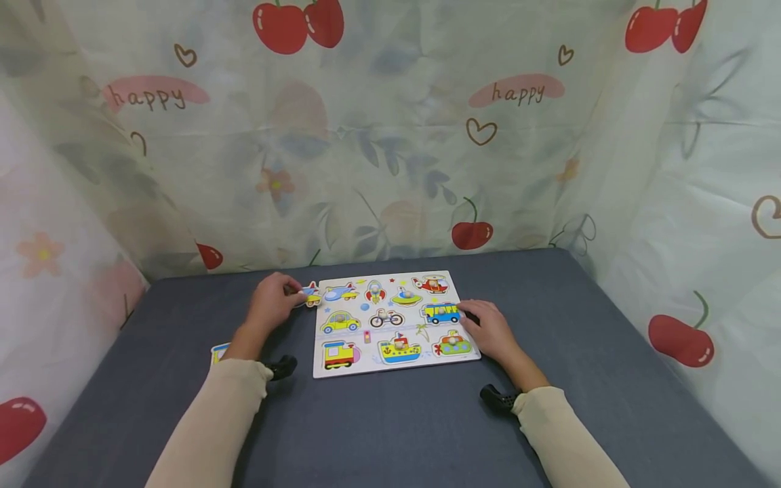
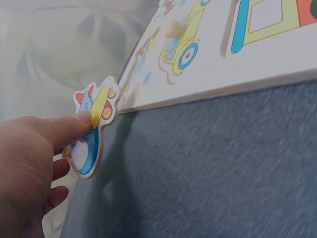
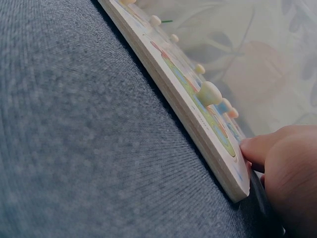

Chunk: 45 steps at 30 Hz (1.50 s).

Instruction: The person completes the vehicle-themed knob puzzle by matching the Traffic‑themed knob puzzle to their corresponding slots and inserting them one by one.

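My left hand [image 1: 273, 301] pinches an airplane puzzle piece [image 2: 101, 106] between thumb and fingers, just off the top-left corner of the white puzzle board [image 1: 396, 371]. In the left wrist view the piece is tilted, its picture facing the camera. Beside it on the board is the plane-shaped spot [image 1: 339, 292], showing a matching picture. At the board's right edge rests my right hand [image 1: 491, 329], fingertips touching the border near the bus piece [image 1: 441, 313]. The right wrist view has the thumb at that edge; the other fingers are mostly hidden.
Knobbed pieces on the board include a car [image 1: 340, 322], a train [image 1: 339, 354], a boat [image 1: 399, 349] and a helicopter [image 1: 430, 285]. A yellow-and-blue flat piece [image 1: 219, 352] lies partly hidden by the left forearm. Patterned curtains surround the grey table [image 1: 390, 427].
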Each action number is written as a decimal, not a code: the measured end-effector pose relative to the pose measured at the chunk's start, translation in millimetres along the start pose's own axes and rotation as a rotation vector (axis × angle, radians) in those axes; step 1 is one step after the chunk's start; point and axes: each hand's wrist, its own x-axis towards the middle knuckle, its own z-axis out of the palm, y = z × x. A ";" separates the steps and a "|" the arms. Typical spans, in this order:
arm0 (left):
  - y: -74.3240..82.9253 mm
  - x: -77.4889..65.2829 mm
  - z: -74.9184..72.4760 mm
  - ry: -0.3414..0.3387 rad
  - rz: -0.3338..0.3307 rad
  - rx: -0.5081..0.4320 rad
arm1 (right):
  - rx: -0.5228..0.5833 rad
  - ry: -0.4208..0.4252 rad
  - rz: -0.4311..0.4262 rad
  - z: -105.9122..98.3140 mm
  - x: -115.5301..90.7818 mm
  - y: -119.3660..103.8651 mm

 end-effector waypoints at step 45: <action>59.7 8.0 44.5 0.139 0.060 0.024 | 0.000 -0.001 0.000 0.4 0.3 1.2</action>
